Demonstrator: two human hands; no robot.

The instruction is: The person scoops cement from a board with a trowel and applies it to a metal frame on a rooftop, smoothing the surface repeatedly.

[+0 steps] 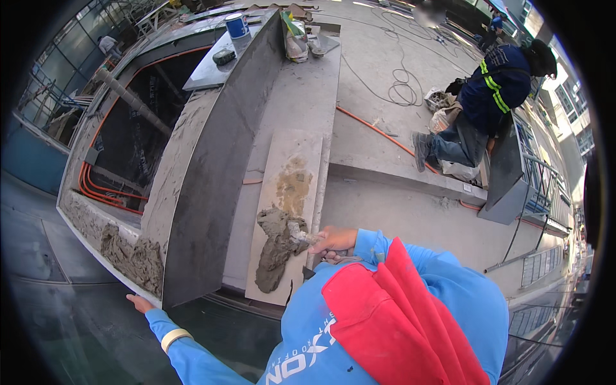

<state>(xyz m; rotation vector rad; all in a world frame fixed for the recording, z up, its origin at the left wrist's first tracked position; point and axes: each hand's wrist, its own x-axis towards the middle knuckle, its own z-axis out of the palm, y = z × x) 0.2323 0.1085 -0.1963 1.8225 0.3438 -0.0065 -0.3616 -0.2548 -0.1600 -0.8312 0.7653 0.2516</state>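
Observation:
My right hand is closed round a mortar-smeared trowel. Its blade rests in a heap of wet grey mortar on a long pale board. Farther up the board is a damp brown patch. My left hand has its fingers stretched out at the lower outer edge of a low wall; whether it bears weight there I cannot tell. Fresh mortar lies along the wall top near that hand. Between wall and board stands a tall grey panel.
A blue-and-white can and a dark tool sit on a sheet atop the wall. A bag stands beyond the board. At right a person in a reflective vest crouches. An orange hose and loose cables cross the floor.

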